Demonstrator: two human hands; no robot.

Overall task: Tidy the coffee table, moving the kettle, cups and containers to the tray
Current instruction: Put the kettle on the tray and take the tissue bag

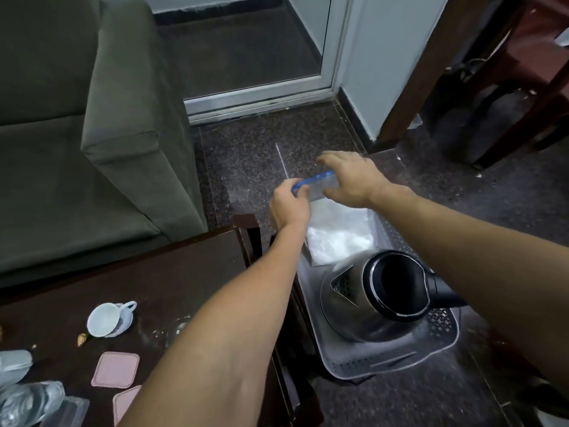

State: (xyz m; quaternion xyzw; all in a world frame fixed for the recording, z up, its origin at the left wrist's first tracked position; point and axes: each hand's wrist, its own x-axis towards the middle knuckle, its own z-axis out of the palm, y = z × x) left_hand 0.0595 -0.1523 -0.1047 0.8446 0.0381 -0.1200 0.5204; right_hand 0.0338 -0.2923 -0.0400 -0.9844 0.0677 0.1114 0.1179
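A grey perforated tray sits on the floor to the right of the dark coffee table. A steel kettle with a black rim and handle stands in the tray. Beyond it lies a clear container with white contents. My left hand and my right hand both grip a blue-rimmed clear lid, tilted, above that container. On the table a white cup lies on its side, with two pink lids nearer me.
A green sofa stands to the left behind the table. Crumpled clear plastic lies at the table's near left corner. A glass door is ahead; dark wooden furniture legs stand at the right.
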